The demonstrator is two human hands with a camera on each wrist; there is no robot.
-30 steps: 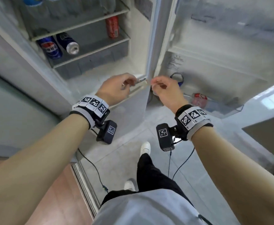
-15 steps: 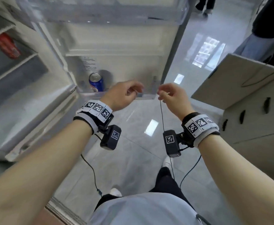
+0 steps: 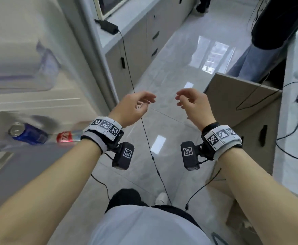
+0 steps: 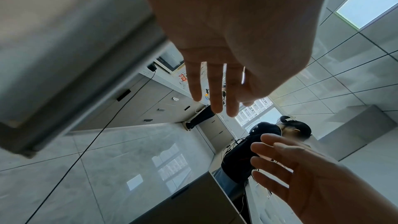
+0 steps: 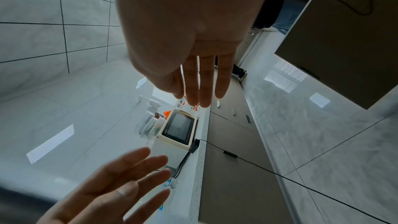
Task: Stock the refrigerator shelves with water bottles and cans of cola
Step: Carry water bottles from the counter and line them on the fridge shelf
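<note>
While you stand on the grey tiled floor [image 3: 171, 71], your left hand [image 3: 133, 108] and right hand [image 3: 195, 105] hang side by side at the centre of the head view, apart from each other, fingers loosely spread and holding nothing. Both wrist views confirm it: straight, relaxed fingers with only air between them. At the lower left of the head view, a blue can [image 3: 27, 133] lies on its side in the refrigerator door bin [image 3: 21, 76], and a red can [image 3: 65, 137] sits just to its right, partly hidden by your left wrist band. That whole corner is smeared by motion, so the red one is probably a cola can, though its label cannot be read. A brown cardboard box [image 3: 238, 103] stands at the right, near your right hand. A thin black cable [image 3: 150, 144] runs down between your hands.
</note>
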